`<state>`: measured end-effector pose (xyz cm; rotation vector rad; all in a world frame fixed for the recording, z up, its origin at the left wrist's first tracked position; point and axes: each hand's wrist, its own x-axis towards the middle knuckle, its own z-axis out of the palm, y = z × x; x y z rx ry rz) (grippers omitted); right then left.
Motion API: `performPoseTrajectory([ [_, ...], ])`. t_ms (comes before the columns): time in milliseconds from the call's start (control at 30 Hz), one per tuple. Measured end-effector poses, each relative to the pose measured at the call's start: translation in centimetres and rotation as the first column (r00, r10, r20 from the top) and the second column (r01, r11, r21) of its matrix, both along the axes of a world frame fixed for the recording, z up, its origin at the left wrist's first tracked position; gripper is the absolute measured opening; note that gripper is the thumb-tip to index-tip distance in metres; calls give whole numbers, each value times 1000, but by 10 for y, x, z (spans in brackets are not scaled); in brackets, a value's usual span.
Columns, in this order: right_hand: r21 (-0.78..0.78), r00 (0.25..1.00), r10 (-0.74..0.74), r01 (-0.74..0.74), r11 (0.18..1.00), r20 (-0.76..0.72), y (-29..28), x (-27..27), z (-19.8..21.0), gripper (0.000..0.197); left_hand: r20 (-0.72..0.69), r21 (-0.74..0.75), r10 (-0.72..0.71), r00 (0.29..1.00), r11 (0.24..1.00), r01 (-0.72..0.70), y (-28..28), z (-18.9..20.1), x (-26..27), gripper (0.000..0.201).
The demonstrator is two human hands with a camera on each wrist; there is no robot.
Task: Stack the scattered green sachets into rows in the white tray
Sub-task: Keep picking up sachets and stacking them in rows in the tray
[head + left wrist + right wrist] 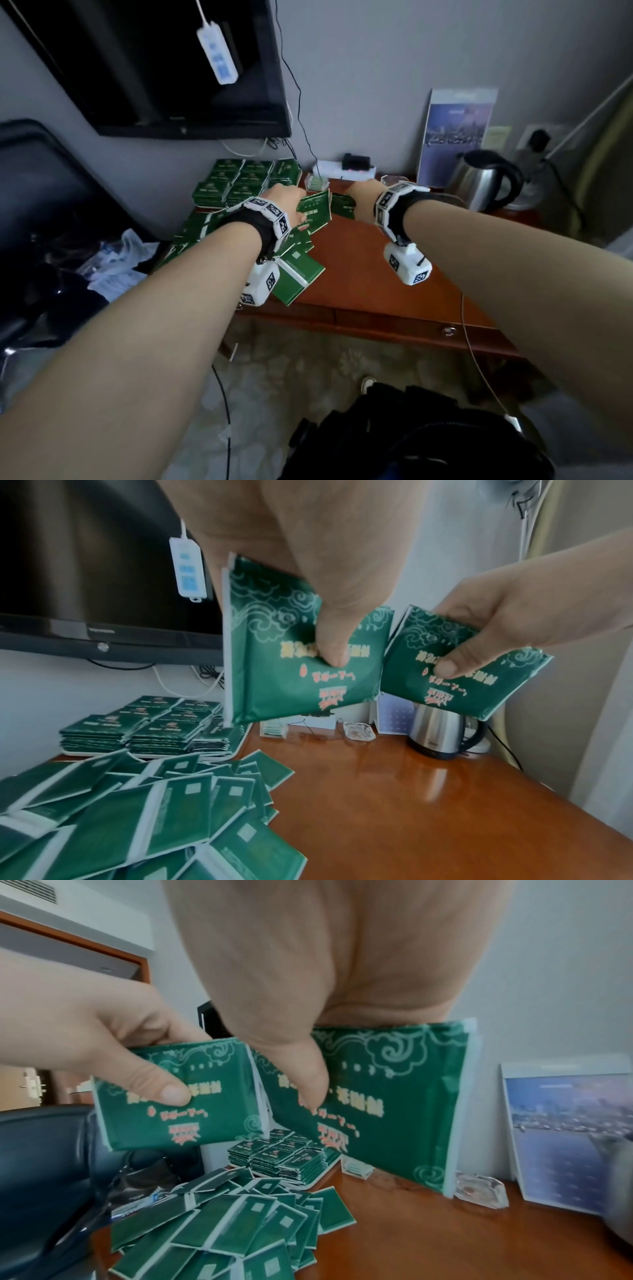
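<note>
My left hand (308, 569) pinches a green sachet (301, 653), my right hand (507, 615) pinches another (479, 674), both above the wooden desk (428, 791); right of the scattered pile (143, 818), bare wood reaches the kettle (441, 731).

bare desk (428, 818) right of loose sachets (154, 818); full tray (240, 746), ashtray (358, 731), kettle (441, 734) lining the back

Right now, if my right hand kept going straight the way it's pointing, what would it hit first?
Probably the clear glass dish at the back of the desk, just beyond the right hand and the green sachet it pinches; then the wall. Depth is unclear.
</note>
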<state>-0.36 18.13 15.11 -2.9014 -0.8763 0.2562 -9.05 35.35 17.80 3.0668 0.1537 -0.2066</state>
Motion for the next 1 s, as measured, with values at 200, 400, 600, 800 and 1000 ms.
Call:
performPoseTrajectory([
  [200,-152,997,14,-24,988,-70,45,0,5,22,-20,-28,69,997,997,-69,40,3,-8,57],
  [400,-268,997,59,-72,961,-57,94,30,0,33,-30,-14,111,993,994,-112,93,-4,16,58],
  [600,-229,993,80,-99,968,-90,164,87,-19,29,-89,34,111,990,993,-109,159,-15,66,58],
  [800,-84,990,98,-107,991,-100,237,134,-40,22,-167,72,126,978,991,-116,235,-31,111,55],
  [1000,-40,987,106,-111,993,-123,287,158,-58,27,-206,45,123,971,992,-117,295,-54,131,47],
])
